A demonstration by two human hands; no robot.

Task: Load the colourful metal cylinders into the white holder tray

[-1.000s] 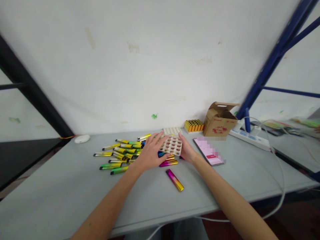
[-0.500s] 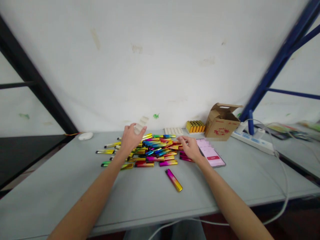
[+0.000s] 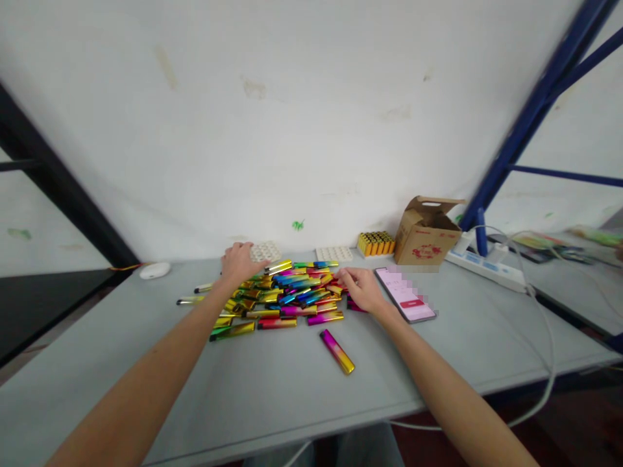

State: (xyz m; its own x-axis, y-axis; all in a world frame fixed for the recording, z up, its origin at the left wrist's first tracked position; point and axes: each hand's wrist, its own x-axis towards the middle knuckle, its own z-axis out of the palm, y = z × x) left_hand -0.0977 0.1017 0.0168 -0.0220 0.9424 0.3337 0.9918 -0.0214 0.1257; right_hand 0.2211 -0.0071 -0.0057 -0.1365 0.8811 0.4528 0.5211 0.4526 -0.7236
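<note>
My left hand (image 3: pixel 238 264) sits at the far left of the heap of shiny gradient disposable vape pens (image 3: pixel 287 297), its fingers against a cream perforated tray (image 3: pixel 265 251); my right hand (image 3: pixel 363 290) lies open at the heap's right edge, just beside a pixelated phone (image 3: pixel 405 295); one magenta-and-gold pen (image 3: pixel 337 352) lies apart on the near side; a second tray (image 3: pixel 333 253), a block of orange-and-gold cylinders (image 3: pixel 376 244) and a cardboard box (image 3: pixel 426 232) stand along the far edge of the grey table (image 3: pixel 121 363).

You can read nothing here: the phone's (image 3: pixel 405 295) pink screen is pixelated around its red button, the red print on the cardboard carton (image 3: pixel 426 233) is too blurred, and the loose pink-and-gold tube (image 3: pixel 337 351) shows no legible marking.
</note>
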